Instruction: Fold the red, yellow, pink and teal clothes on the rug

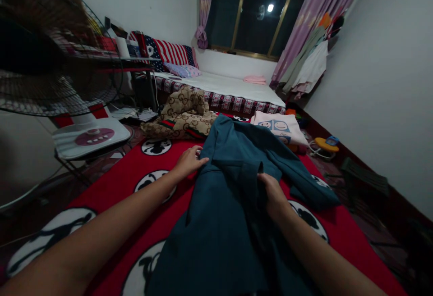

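A long teal coat [216, 210] lies spread over a red cover, its sleeves reaching toward the far end and to the right. My right hand [274, 197] pinches the edge of the coat's front panel, which is lifted and folded back a little. At the coat's left side, level with its waist, is my left hand [190, 160]. Its thumb stretches onto the cloth and stands apart from the fingers, which bend at the coat's edge. Part of my right hand's fingers is hidden behind the fabric.
The red cover [111, 188] has white round patterns. Beyond the coat lie a brown patterned garment [186, 111] and a folded pale pink garment [279, 125]. A fan [50, 61] stands close on the left; a yellow stool [325, 144] is at right. A bed [219, 82] is behind.
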